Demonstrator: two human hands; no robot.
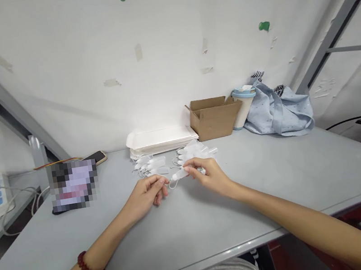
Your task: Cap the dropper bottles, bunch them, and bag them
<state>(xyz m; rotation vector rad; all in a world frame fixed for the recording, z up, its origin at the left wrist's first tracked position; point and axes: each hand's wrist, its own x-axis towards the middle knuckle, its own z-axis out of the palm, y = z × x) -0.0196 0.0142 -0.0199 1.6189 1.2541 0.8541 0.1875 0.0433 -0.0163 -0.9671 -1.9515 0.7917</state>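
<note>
Bridging the gap between two hands, a small white tube (180, 174) sits just above the counter (182, 235), long axis running roughly side to side, its narrow tip aimed at the left hand (151, 190). And it's the right hand (209, 174) that has it: a grip closed on the tube's far end, thumb and forefinger pinching, wrist angled inward. Over on the left, the fingertips meet right beside that tip, a thin cord (174, 186) looping below; whether they pinch it is too small to tell. Both forearms reach in low, converging, with more white tubes (157, 163) lying just beyond.
</note>
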